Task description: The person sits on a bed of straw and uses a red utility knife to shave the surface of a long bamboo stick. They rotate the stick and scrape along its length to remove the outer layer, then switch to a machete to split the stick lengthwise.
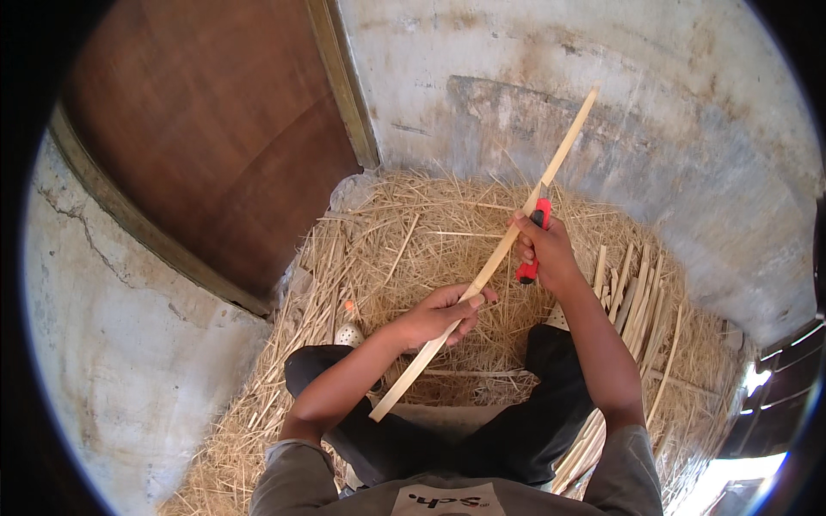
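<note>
A long, flat, pale strip of wood or bamboo (495, 261) slants across in front of me, its low end over my left thigh and its far end up toward the wall. My left hand (440, 315) is closed around the strip's lower part. Higher up, my right hand (542, 245) grips a red and black utility knife (540, 215), with the thumb against the strip. The knife's blade lies at the strip's edge, just above that hand. Some fingers of both hands are hidden behind the strip and the knife.
Dry straw-like shavings (439, 206) cover the ground. A bundle of similar strips (641, 301) lies at right, beside my leg. A stained wall (602, 163) stands ahead, and a brown door (224, 146) is at far left. My light perforated shoe (348, 335) shows beside the left knee.
</note>
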Demonstrator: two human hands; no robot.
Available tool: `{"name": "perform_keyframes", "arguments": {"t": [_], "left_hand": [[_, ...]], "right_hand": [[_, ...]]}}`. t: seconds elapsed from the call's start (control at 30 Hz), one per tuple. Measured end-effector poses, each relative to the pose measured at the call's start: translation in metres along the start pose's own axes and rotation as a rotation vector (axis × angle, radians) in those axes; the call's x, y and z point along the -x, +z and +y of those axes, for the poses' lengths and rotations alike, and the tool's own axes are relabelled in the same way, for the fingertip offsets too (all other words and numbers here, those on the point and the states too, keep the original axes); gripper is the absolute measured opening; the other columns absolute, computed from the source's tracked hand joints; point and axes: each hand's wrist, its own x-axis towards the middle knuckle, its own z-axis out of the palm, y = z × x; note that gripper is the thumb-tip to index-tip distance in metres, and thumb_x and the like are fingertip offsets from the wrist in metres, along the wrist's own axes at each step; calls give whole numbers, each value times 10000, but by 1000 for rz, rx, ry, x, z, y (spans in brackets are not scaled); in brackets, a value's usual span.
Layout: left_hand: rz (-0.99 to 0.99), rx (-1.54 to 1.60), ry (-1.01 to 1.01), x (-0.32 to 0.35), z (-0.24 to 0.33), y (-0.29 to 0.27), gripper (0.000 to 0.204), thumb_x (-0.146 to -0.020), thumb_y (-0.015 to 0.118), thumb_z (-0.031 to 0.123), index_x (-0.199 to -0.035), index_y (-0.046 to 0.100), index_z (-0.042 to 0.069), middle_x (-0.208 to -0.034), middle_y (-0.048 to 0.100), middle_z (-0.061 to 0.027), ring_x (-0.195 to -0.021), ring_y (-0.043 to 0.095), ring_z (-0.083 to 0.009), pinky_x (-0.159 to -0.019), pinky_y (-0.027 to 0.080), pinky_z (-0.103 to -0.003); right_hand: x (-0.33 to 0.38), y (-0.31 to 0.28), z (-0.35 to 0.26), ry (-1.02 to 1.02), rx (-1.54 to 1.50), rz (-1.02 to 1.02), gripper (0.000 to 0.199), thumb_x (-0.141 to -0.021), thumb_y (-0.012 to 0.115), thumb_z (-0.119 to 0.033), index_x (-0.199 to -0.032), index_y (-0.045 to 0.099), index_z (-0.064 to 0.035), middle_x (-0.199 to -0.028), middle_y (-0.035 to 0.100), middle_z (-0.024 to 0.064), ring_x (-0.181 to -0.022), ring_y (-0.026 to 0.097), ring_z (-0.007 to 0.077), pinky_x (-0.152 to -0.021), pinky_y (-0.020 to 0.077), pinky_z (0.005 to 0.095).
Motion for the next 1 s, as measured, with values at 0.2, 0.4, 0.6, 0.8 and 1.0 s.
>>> {"name": "perform_keyframes", "arguments": {"t": [0.2, 0.4, 0.6, 0.8, 1.0], "left_hand": [[191, -118, 36, -9, 6, -14, 324, -1020, 422, 258, -1236, 502, 31, -608, 419, 43, -468, 383, -53, -437, 338, -208], [284, 28, 37, -7, 3, -18, 252, -1010, 438, 230, -1139, 538, 38, -605, 420, 40, -455, 371, -54, -426, 323, -211], [298, 158, -7, -5, -6, -18, 149, -994, 441, 194, -975, 521, 69, -634, 434, 36, -493, 393, -53, -436, 320, -219], [386, -89, 145, -3, -17, -15, 193, -999, 448, 217, -1077, 530, 61, -656, 439, 41, -502, 410, -38, -448, 326, -205], [340, -156, 122, 3, -14, -11, 277, -1003, 434, 216, -1219, 506, 58, -679, 429, 49, -581, 404, -36, -495, 337, -216]], "right_hand": [[-12, -2, 13, -347, 845, 76, 450, -928, 557, -456, -890, 572, -8, -599, 505, 43, -516, 487, 205, -509, 373, 364], [6, 14, 31, -673, 1210, -148, 421, -902, 582, -444, -885, 588, -23, -618, 560, 146, -541, 582, 298, -502, 431, 405], [3, 27, 42, -689, 1307, -225, 386, -882, 604, -426, -811, 583, -48, -534, 535, 122, -491, 580, 302, -467, 440, 393], [-5, 24, 40, -732, 1369, -216, 432, -872, 604, -455, -715, 566, -54, -510, 522, 114, -462, 566, 303, -445, 429, 394], [6, 23, 48, -645, 1379, -212, 481, -852, 602, -506, -669, 544, -65, -488, 503, 108, -433, 540, 295, -439, 420, 393]]}}
